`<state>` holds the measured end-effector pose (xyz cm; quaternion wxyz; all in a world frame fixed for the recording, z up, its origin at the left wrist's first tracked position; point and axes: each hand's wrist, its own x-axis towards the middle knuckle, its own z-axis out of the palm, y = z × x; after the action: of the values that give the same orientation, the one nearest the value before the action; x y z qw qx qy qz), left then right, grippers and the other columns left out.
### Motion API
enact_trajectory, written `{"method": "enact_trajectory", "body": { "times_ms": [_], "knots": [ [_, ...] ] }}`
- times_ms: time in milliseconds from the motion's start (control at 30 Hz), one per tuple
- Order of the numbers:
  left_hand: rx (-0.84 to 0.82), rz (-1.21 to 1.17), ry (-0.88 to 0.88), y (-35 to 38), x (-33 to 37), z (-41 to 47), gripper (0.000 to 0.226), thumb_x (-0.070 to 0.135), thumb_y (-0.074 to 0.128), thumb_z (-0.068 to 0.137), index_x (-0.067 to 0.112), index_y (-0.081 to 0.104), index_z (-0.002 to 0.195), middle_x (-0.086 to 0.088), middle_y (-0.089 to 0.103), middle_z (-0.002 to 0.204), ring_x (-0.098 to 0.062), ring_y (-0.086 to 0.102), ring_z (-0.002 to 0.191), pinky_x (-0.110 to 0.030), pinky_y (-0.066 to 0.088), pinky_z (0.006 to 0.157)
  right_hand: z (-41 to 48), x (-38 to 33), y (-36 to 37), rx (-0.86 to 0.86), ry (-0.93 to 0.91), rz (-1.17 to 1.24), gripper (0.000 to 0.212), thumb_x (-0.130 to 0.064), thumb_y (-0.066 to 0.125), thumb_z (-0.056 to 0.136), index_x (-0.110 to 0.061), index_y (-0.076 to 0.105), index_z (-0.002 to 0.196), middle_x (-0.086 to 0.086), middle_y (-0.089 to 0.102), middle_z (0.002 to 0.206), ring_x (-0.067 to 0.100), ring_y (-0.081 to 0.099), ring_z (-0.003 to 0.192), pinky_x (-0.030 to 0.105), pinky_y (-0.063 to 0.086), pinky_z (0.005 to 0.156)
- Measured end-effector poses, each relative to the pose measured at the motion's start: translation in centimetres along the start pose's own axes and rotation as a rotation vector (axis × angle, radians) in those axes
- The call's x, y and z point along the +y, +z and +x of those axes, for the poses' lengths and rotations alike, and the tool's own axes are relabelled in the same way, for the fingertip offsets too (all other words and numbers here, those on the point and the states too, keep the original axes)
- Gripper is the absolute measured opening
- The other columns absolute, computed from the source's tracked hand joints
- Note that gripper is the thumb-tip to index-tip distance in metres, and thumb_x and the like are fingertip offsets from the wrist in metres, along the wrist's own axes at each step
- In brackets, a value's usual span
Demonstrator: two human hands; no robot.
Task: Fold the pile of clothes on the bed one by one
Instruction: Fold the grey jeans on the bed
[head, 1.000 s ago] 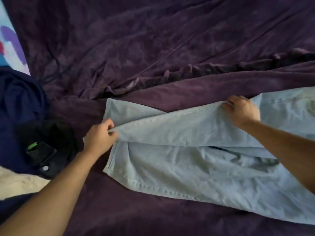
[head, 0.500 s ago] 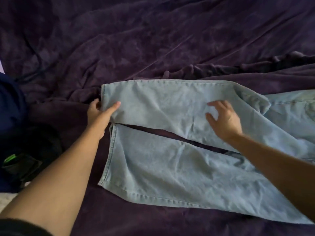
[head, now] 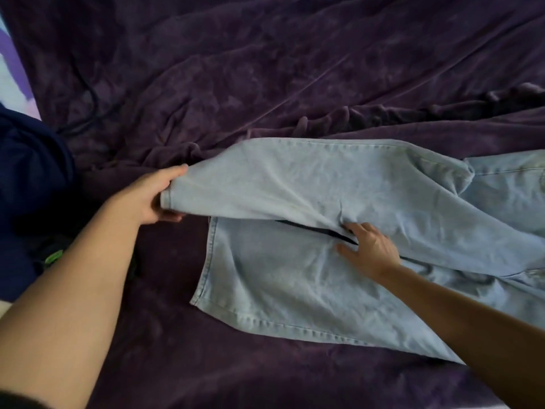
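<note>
In the left grip [head: 150, 196], clamped on its hem: upper leg of the jeans [head: 280, 278], spread rightward across the bed [head: 265, 69]. Right grip [head: 368, 246], fingers apart, rests at the inner seam.

A pair of jeans [head: 442, 219] lay across a blanket [head: 265, 69] on the bed, legs pointing left and waist running off the right edge. The far leg [head: 295, 178] lay behind the near leg [head: 274, 287], a narrow gap between them. The left hand [head: 153, 199] gripped the far leg's hem at its left end, while the right hand [head: 371, 249] rested at the gap, touching both legs. A heap of clothes [head: 29, 172] sat at the left edge, beyond the left hand. A ridge [head: 383, 113] of bunched blanket ran behind the jeans.
</note>
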<state>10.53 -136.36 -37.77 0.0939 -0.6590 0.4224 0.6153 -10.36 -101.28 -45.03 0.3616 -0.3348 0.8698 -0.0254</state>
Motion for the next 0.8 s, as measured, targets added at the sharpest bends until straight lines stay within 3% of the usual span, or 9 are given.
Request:
{"method": "enact_trajectory", "body": {
  "times_ms": [67,133,200,300,367,467,567,667,800],
  "knots": [
    [0.19,-0.105,-0.048,-0.2,-1.4,1.4,0.044,0.057,0.048,0.09,0.017,0.063,0.102,-0.004,0.063,0.068,-0.022,0.055,0.055,-0.028,0.045,0.051,0.0,-0.1,0.2,0.027,-0.04,-0.055,0.055,-0.042,0.062,0.089,-0.021,0.047,0.138,0.007,0.056,0.126,0.029,0.052,0.118,0.04,0.042,0.094],
    [0.309,-0.132,-0.098,0.1,-4.1,2.1,0.057,0.055,0.038,0.092,0.009,0.058,0.119,-0.012,0.063,0.078,-0.027,0.059,0.063,-0.032,0.046,0.057,-0.7,0.0,0.6,0.171,-0.159,-0.074,0.043,-0.029,0.069,0.085,-0.014,0.06,0.123,0.011,0.061,0.112,0.034,0.058,0.106,0.042,0.047,0.084],
    [0.355,0.069,-0.066,1.6,-8.3,1.4,0.064,0.059,0.039,0.09,0.004,0.059,0.116,-0.018,0.065,0.086,-0.032,0.064,0.074,-0.038,0.051,0.068,-2.3,-0.4,1.5,0.284,-0.305,-0.055,0.027,-0.019,0.076,0.077,-0.011,0.067,0.101,0.01,0.064,0.094,0.034,0.063,0.086,0.038,0.05,0.067],
    [0.264,0.347,0.043,4.6,-15.1,-1.1,0.072,0.065,0.06,0.078,0.005,0.058,0.118,-0.017,0.063,0.115,-0.035,0.061,0.107,-0.046,0.049,0.093,-5.8,-0.6,4.0,0.186,-0.429,-0.09,0.026,-0.027,0.083,0.067,-0.018,0.068,0.087,0.001,0.064,0.083,0.026,0.065,0.074,0.031,0.05,0.058],
    [0.229,0.368,0.094,6.3,-18.3,-2.5,0.049,0.042,0.075,0.075,0.01,0.061,0.11,-0.011,0.066,0.111,-0.031,0.063,0.105,-0.043,0.052,0.089,-8.1,0.0,6.2,0.003,-0.411,-0.168,0.042,-0.039,0.079,0.067,-0.023,0.068,0.104,0.0,0.064,0.098,0.025,0.066,0.089,0.034,0.052,0.069],
    [0.25,0.215,0.136,6.8,-19.6,-5.2,0.011,0.014,0.072,0.081,0.009,0.066,0.089,-0.006,0.068,0.085,-0.028,0.067,0.087,-0.033,0.052,0.071,-10.7,1.0,7.5,-0.142,-0.295,-0.243,0.062,-0.046,0.065,0.08,-0.027,0.047,0.137,-0.002,0.048,0.134,0.022,0.047,0.123,0.036,0.042,0.097],
    [0.196,0.15,0.012,4.7,-19.0,-8.4,0.018,0.015,0.071,0.084,0.003,0.065,0.095,-0.011,0.067,0.086,-0.028,0.065,0.08,-0.034,0.052,0.071,-12.8,1.8,6.7,-0.125,-0.225,-0.235,0.074,-0.05,0.064,0.082,-0.028,0.034,0.145,0.001,0.035,0.148,0.023,0.035,0.135,0.036,0.035,0.104],
    [0.028,0.272,-0.186,2.2,-20.0,-12.2,0.021,0.017,0.075,0.081,0.003,0.063,0.09,-0.014,0.068,0.083,-0.027,0.065,0.073,-0.03,0.05,0.06,-15.1,3.1,5.9,-0.118,-0.251,-0.211,0.082,-0.059,0.065,0.077,-0.029,0.033,0.146,0.001,0.035,0.15,0.024,0.035,0.137,0.038,0.036,0.104],
    [0.185,0.501,-0.175,1.4,-24.7,-14.3,0.027,0.018,0.078,0.078,-0.003,0.067,0.092,-0.014,0.069,0.081,-0.027,0.064,0.072,-0.028,0.046,0.059,-17.4,5.6,5.8,-0.142,-0.271,-0.215,0.081,-0.068,0.056,0.077,-0.035,0.029,0.146,-0.006,0.032,0.151,0.019,0.032,0.139,0.036,0.033,0.105]
  ]
}}
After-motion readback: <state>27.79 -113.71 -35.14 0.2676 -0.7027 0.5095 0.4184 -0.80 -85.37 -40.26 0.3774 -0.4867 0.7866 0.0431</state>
